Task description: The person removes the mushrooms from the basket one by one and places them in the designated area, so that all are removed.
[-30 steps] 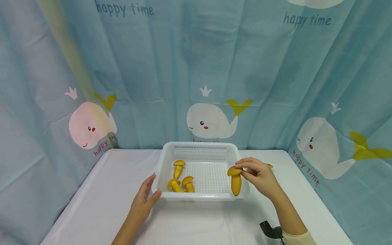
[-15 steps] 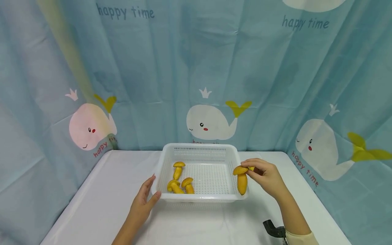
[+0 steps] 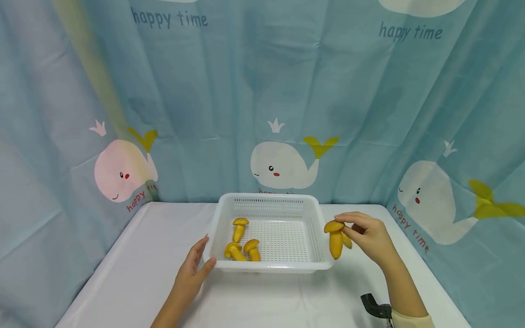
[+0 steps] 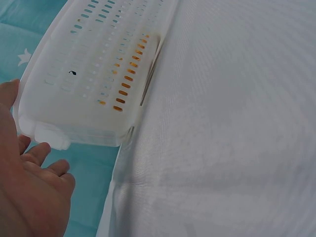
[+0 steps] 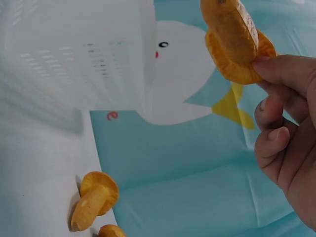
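In the head view, my right hand [image 3: 371, 234] pinches a yellow mushroom [image 3: 336, 243] by the edge of its cap, stem downward, just beyond the basket's right rim. The right wrist view shows this mushroom [image 5: 234, 37] between thumb and fingers. My left hand [image 3: 192, 269] holds the front left corner of the white plastic basket [image 3: 270, 265], its thumb at the front rim and its fingers along the left side. Inside the basket, on the left, lie three more yellow mushrooms [image 3: 239, 230]. The left wrist view shows the hand [image 4: 37, 182] at the basket's corner.
Behind the held mushroom, another mushroom [image 3: 347, 240] lies on the table to the right of the basket. Two mushrooms [image 5: 94, 202] show there in the right wrist view. A white cloth covers the table [image 3: 266, 296]. A blue whale-print curtain [image 3: 205, 114] surrounds it.
My right hand has moved to the right with the mushroom, from over the basket's right side to outside its rim. The left hand and the basket have stayed in place.
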The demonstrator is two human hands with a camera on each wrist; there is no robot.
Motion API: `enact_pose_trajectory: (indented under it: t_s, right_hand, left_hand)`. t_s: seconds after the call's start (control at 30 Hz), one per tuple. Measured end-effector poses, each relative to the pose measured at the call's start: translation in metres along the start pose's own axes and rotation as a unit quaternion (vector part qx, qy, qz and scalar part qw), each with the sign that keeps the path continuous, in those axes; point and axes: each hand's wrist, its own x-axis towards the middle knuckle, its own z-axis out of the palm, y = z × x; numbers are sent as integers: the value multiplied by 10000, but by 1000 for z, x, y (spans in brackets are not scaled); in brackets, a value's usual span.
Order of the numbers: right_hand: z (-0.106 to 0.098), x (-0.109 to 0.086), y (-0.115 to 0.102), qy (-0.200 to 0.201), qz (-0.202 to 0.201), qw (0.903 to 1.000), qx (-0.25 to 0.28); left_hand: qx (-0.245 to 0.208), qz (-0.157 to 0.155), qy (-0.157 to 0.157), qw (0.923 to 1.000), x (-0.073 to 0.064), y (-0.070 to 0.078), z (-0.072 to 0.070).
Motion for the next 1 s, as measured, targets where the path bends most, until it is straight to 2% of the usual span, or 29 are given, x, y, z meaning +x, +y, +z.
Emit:
enact_pose_trajectory:
  t_s: [0.3, 0.57, 0.83, 1.0]
  right_hand:
    - [-19, -4, 13, 171, 345, 9992, -64]
    - [-32, -7, 26, 267, 864, 9959, -8]
    - [-39, -18, 57, 443, 1359, 9891, -363]
    - [-44, -24, 74, 469, 1481, 9862, -577]
  left_hand:
    - [105, -12, 6, 9999, 2, -2, 1]
    - [121, 40, 43, 9999, 2, 0, 1]
    - [192, 58, 45, 9998, 2, 1, 0]
    - [143, 21, 40, 9999, 2, 1, 1]
